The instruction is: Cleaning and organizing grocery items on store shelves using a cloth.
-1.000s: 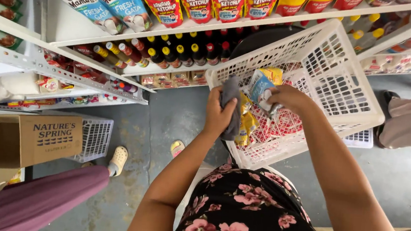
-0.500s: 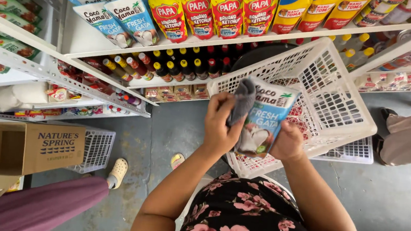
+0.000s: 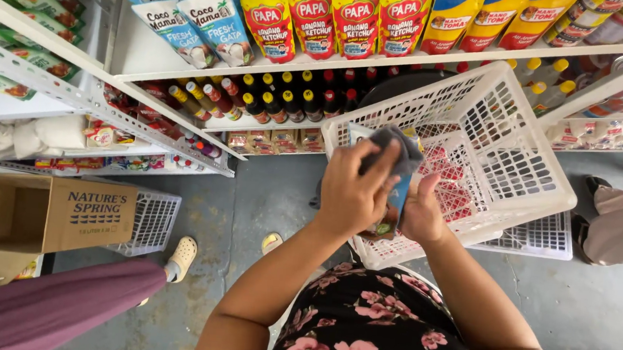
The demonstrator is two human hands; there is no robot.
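— What are the hands doing?

— The left hand (image 3: pixel 353 193) is closed around a grey cloth (image 3: pixel 396 150), pressing it against a blue pouch (image 3: pixel 397 196). The right hand (image 3: pixel 419 215) grips that pouch from the other side, fingers wrapped around it, so the pouch sits between the two hands and is mostly hidden.

— And where is all this?

— Just above the near edge of a white plastic basket (image 3: pixel 519 169), which rests in front of the person's flowered dress (image 3: pixel 381 328). Red packets (image 3: pixel 452 201) lie inside the basket. A second white basket (image 3: pixel 540 237) sits underneath it on the floor.

— What's around them?

— Shelves (image 3: pixel 187 58) ahead — a row of red pouches (image 3: pixel 335 21) and blue-and-white pouches (image 3: pixel 205 22) on top, small bottles with red and yellow caps (image 3: pixel 273 98) below. To the left stands an open cardboard box (image 3: pixel 49 214) beside another small white basket (image 3: pixel 152 222). Someone else's leg in purple cloth (image 3: pixel 49 310) and a pale shoe (image 3: pixel 183 254) show at lower left.
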